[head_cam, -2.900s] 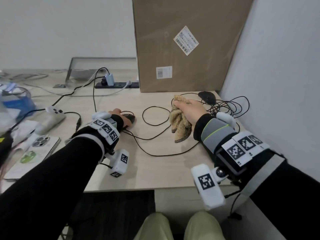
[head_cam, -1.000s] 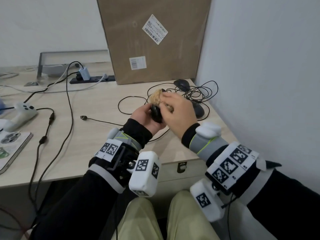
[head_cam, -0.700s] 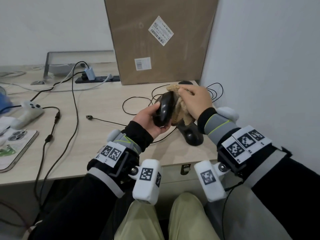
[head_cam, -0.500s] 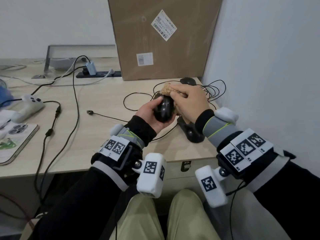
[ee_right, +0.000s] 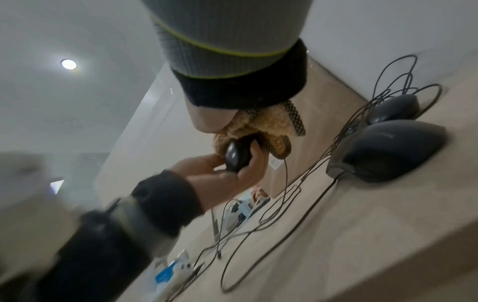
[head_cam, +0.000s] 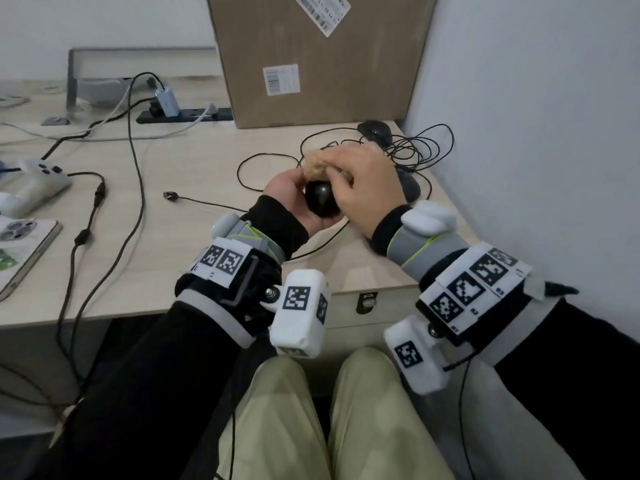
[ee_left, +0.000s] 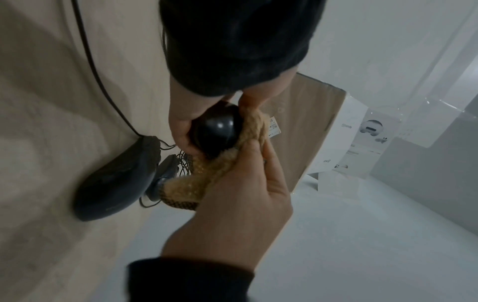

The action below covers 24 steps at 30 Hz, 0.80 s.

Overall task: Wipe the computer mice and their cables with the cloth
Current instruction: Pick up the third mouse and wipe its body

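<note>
My left hand [head_cam: 294, 199] holds a glossy black mouse [head_cam: 320, 199] above the desk, fingers curled round it [ee_left: 214, 132]. My right hand [head_cam: 363, 188] grips a bunched tan cloth [head_cam: 317, 166] and presses it on the far side of that mouse [ee_right: 236, 155]. The cloth [ee_left: 207, 171] wraps over the mouse's top. A second dark mouse [head_cam: 408, 187] lies on the desk behind my right hand, and a third mouse [head_cam: 375, 131] sits by the box. Their black cables [head_cam: 419, 147] lie tangled near the wall.
A tall cardboard box [head_cam: 311, 57] stands at the back of the desk [head_cam: 173, 237]. A power strip [head_cam: 183, 114], a white game controller [head_cam: 34, 181], a phone [head_cam: 20, 244] and loose cables [head_cam: 135, 161] lie to the left. A white wall [head_cam: 536, 133] bounds the right.
My left hand has lifted the black mouse off the desk and brought it toward me. My right hand has brought the cloth onto it and keeps shifting it over the mouse.
</note>
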Available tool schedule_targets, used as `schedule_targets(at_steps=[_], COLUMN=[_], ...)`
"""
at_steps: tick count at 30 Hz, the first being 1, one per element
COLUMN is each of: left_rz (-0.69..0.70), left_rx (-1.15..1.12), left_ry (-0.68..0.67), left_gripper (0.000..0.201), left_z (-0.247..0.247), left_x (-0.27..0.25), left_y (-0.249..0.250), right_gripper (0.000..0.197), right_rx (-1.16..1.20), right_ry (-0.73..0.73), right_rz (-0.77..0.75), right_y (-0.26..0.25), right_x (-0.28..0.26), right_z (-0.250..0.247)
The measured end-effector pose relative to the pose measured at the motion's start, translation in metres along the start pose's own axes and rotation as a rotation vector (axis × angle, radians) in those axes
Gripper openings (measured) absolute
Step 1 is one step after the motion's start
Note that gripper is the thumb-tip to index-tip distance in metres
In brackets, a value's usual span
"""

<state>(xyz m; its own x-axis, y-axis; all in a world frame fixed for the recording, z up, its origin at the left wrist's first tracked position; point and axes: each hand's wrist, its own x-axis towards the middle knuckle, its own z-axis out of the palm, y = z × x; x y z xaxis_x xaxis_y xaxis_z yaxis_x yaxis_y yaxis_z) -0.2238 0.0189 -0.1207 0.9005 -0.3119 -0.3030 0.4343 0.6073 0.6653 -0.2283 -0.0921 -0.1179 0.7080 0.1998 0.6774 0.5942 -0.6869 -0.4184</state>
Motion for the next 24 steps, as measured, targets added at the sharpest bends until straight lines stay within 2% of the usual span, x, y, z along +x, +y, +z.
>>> schedule_targets(at_steps=[3,5,10,14,19,21,24], left_rz=[-0.059,-0.054,-0.036,-0.038,-0.076,-0.074,-0.055], left_rx=[0.051,0.044,-0.046,-0.068,0.058,0.044,0.008], left_ry=[0.022,0.035,0.082,0.121,0.082,0.088,0.110], left_gripper=[0.023,0.023,0.025,0.026,0.022,0.022,0.023], left_z=[-0.004,-0.003,-0.003,-0.003,0.000,0.000,-0.003], left_x=[-0.004,-0.006,-0.003,0.004,-0.002,-0.003,0.004], left_y=[-0.009,-0.011,-0.019,-0.023,-0.030,-0.030,-0.033], right_gripper=[0.026,0.026,0.026,0.028,0.030,0.030,0.030], right_rx=[-0.023,0.028,0.057,-0.076,-0.108,-0.042,-0.017], right_ry=[-0.036,-0.082,-0.102,-0.121,-0.077,-0.070,-0.030], right_rz=[0.299,0.375,0.315,0.236,0.438,0.438,0.359], right_y=[0.019,0.025,0.017,0.013,0.037,0.039,0.026], right_x=[0.016,0.020,0.002,-0.007,0.009,0.008,-0.008], right_z=[-0.011,-0.016,-0.009,-0.002,-0.009,-0.010,-0.005])
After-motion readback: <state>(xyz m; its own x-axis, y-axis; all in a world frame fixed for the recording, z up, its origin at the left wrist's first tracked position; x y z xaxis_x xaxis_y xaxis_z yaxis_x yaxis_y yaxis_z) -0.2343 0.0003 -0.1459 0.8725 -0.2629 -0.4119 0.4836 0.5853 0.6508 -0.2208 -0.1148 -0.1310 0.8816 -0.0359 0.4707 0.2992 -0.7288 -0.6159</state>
